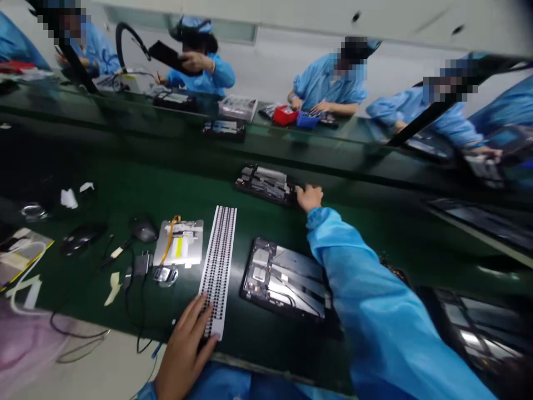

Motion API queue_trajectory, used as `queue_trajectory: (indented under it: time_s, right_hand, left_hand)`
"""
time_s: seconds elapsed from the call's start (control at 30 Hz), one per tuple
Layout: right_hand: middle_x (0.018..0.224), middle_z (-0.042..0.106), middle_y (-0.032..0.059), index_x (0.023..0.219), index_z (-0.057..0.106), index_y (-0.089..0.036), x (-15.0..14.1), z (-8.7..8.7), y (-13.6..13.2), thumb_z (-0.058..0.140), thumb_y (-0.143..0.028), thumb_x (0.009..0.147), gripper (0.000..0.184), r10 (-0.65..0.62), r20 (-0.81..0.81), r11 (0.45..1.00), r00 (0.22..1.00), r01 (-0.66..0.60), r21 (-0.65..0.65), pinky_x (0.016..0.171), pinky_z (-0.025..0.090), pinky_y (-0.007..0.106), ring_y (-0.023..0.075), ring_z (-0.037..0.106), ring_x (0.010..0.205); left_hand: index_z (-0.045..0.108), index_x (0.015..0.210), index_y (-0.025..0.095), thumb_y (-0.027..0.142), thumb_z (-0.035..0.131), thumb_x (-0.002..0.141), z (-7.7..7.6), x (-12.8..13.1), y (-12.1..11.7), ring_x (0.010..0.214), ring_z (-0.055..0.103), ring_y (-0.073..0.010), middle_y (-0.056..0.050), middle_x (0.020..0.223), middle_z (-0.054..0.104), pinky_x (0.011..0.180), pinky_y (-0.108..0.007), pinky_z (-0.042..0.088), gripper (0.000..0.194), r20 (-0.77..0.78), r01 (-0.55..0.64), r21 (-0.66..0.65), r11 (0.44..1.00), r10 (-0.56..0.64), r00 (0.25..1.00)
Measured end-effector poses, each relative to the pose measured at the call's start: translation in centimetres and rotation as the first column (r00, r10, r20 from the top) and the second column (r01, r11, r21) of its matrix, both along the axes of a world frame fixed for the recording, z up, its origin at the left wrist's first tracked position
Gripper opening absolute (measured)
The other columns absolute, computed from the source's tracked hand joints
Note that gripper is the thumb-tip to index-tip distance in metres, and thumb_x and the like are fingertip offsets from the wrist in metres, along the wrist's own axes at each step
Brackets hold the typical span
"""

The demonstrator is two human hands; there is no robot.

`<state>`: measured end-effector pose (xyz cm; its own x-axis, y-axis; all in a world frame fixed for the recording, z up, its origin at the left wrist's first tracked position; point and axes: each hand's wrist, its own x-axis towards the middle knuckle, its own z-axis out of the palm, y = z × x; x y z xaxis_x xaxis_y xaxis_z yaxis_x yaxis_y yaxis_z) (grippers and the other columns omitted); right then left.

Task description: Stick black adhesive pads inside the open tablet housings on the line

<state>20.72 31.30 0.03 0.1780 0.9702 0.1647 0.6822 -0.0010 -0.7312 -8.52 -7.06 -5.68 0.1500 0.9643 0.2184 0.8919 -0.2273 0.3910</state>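
Note:
My left hand (pixel 187 347) rests with fingers stretched out over the near end of a long white sheet (pixel 220 250) covered in rows of small black marks, perhaps labels. Across the bench, my right hand (pixel 310 198) has its fingers closed on the right end of an opened tablet (pixel 266 182), whose silvery batteries and boards show. A second opened tablet (pixel 287 278) lies nearer to me, beneath my right forearm, with its inside facing up. The sleeve hides part of its right side.
Left of the sheet lie a silver metal plate (pixel 191 244) with an orange flex cable, a black charger plug (pixel 144 262), a computer mouse (pixel 144 229) and cables. More opened devices (pixel 478 328) stand at the right. Beyond a glass partition, several co-workers in blue work at another bench.

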Motion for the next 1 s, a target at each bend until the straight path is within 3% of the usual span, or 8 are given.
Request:
queue_trajectory:
  time_s: [0.13, 0.17, 0.2, 0.27, 0.4, 0.57, 0.73, 1.0]
  right_hand:
    - [0.101, 0.068, 0.0069, 0.094, 0.073, -0.017, -3.0, 1.2, -9.4, 0.075, -0.027, 0.082, 0.016, 0.423, 0.025, 0.905, 0.906, -0.420, -0.070, 0.094, 0.049, 0.036, 0.0206, 0.064, 0.096]
    - [0.094, 0.069, 0.0031, 0.086, 0.073, -0.021, -4.1, 1.5, -13.1, 0.076, -0.024, 0.080, 0.007, 0.568, 0.028, 0.822, 0.823, -0.565, -0.078, 0.090, 0.051, 0.034, 0.0193, 0.064, 0.092]
    - [0.094, 0.069, 0.0036, 0.086, 0.073, -0.022, -5.3, 1.7, -17.0, 0.071, -0.022, 0.085, 0.002, 0.748, 0.113, 0.661, 0.654, -0.749, -0.049, 0.087, 0.051, 0.035, 0.0198, 0.063, 0.092]
    - [0.093, 0.068, 0.0065, 0.086, 0.071, -0.020, -7.5, 1.6, -24.5, 0.060, -0.020, 0.094, 0.014, 0.831, 0.323, 0.489, 0.453, -0.871, -0.036, 0.080, 0.051, 0.036, 0.0200, 0.062, 0.085]
    - [0.101, 0.071, 0.0111, 0.101, 0.068, -0.017, -10.4, -2.0, -34.6, 0.062, -0.023, 0.094, 0.011, 0.743, 0.406, 0.568, 0.532, -0.822, 0.037, 0.075, 0.054, 0.039, 0.0245, 0.065, 0.089]
    - [0.120, 0.069, 0.0155, 0.126, 0.058, -0.019, -10.7, -7.4, -38.4, 0.061, -0.023, 0.094, 0.032, 0.642, 0.323, 0.665, 0.696, -0.714, 0.218, 0.087, 0.056, 0.046, 0.0287, 0.065, 0.110]
    - [0.115, 0.068, 0.0108, 0.116, 0.062, -0.022, -10.4, -7.1, -38.6, 0.055, -0.019, 0.097, 0.021, 0.663, 0.183, 0.707, 0.726, -0.688, 0.167, 0.087, 0.054, 0.040, 0.0233, 0.064, 0.105]
    - [0.087, 0.063, 0.0053, 0.089, 0.063, -0.019, -12.9, -6.4, -37.7, 0.061, -0.022, 0.095, 0.008, 0.595, 0.388, 0.762, 0.703, -0.647, 0.003, 0.068, 0.043, 0.034, 0.0215, 0.055, 0.080]
  left_hand:
    - [0.065, 0.117, 0.027, 0.034, 0.057, 0.093, 0.8, -0.1, -1.4, 0.112, 0.063, -0.0240, -0.008, 0.121, 0.065, 0.098, -0.042, 0.054, 0.026, 0.227, -0.264, -0.095, 0.960, 0.279, 0.933]
    - [0.066, 0.113, 0.026, 0.035, 0.057, 0.093, 0.9, -0.2, -1.8, 0.107, 0.064, -0.0229, -0.008, 0.116, 0.065, 0.096, -0.040, 0.055, 0.023, 0.275, -0.284, -0.128, 0.950, 0.309, 0.911]
    - [0.066, 0.110, 0.026, 0.035, 0.057, 0.093, 1.0, -0.2, -2.2, 0.104, 0.064, -0.0221, -0.007, 0.112, 0.065, 0.094, -0.038, 0.056, 0.021, 0.313, -0.284, -0.154, 0.946, 0.319, 0.894]
    - [0.067, 0.106, 0.027, 0.034, 0.057, 0.093, 1.1, -0.3, -3.0, 0.104, 0.064, -0.0212, -0.006, 0.109, 0.065, 0.092, -0.036, 0.055, 0.018, 0.362, -0.265, -0.160, 0.951, 0.306, 0.880]
    - [0.068, 0.104, 0.026, 0.033, 0.058, 0.093, 0.8, -0.7, -4.0, 0.105, 0.063, -0.0205, -0.006, 0.108, 0.065, 0.094, -0.035, 0.053, 0.016, 0.370, -0.259, -0.094, 0.961, 0.276, 0.887]
    - [0.070, 0.102, 0.028, 0.032, 0.058, 0.093, 0.2, -1.6, -3.1, 0.107, 0.063, -0.0207, -0.004, 0.112, 0.069, 0.095, -0.038, 0.050, 0.016, 0.313, -0.165, -0.051, 0.985, 0.173, 0.934]
    - [0.072, 0.102, 0.028, 0.029, 0.055, 0.095, -0.1, -2.1, -0.3, 0.118, 0.059, -0.0227, -0.004, 0.117, 0.069, 0.101, -0.042, 0.045, 0.018, 0.259, 0.131, -0.088, 0.987, -0.104, 0.960]
    - [0.072, 0.097, 0.027, 0.030, 0.055, 0.095, -0.2, -2.4, 0.8, 0.112, 0.061, -0.0215, -0.004, 0.114, 0.069, 0.096, -0.040, 0.048, 0.018, 0.256, 0.175, -0.114, 0.978, -0.142, 0.956]
